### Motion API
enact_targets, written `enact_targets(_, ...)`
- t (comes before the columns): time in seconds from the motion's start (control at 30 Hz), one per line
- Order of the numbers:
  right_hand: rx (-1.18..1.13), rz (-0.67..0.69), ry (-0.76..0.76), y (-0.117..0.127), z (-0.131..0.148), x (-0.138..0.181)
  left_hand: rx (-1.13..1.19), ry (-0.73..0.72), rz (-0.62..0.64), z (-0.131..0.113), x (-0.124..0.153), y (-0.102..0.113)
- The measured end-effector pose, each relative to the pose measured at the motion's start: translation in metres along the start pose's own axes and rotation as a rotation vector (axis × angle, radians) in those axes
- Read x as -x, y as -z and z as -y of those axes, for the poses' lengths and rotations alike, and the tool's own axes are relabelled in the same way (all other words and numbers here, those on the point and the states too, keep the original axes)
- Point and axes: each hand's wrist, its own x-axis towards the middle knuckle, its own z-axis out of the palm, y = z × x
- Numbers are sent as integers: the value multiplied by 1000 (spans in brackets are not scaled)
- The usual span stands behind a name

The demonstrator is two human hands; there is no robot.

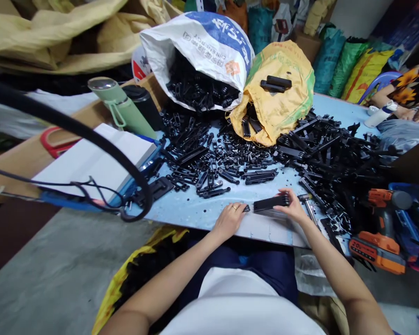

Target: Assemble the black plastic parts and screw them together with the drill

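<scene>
My right hand (293, 207) grips one end of a flat black plastic block (268, 203), ribbed at that end, low over the table's front edge. To its left, my left hand (229, 218), with a ring on one finger, is closed on a small black plastic piece (246, 209). A narrow gap separates that piece from the block. Just behind my hands lies a row of long black plastic bars (260, 176). A hammer (310, 207) rests right beside my right hand.
Loose black parts (321, 144) are heaped across the blue table (192, 209). Behind them slump a white sack (212, 42) and a yellow sack (286, 107). An orange cordless drill (379, 237) stands at right. A black cable (101, 149) arches at left. Another person's arm (387, 95) shows far right.
</scene>
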Motion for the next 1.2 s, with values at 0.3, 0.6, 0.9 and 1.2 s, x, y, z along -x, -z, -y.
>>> enact_targets(0.3, 398, 139, 116, -39, 20, 4, 454, 132, -167, -17, -8, 9)
enact_targets(0.6, -186, 216, -58, -55, 40, 10, 580, 167, -288, -35, -19, 22)
enact_targets(0.9, 30, 67, 142, -67, 45, 25, 548, 197, -547, -55, -23, 17)
enact_targets(1.2, 449, 155, 120, -53, 29, 0, 266, 286, -249, -41, -16, 2)
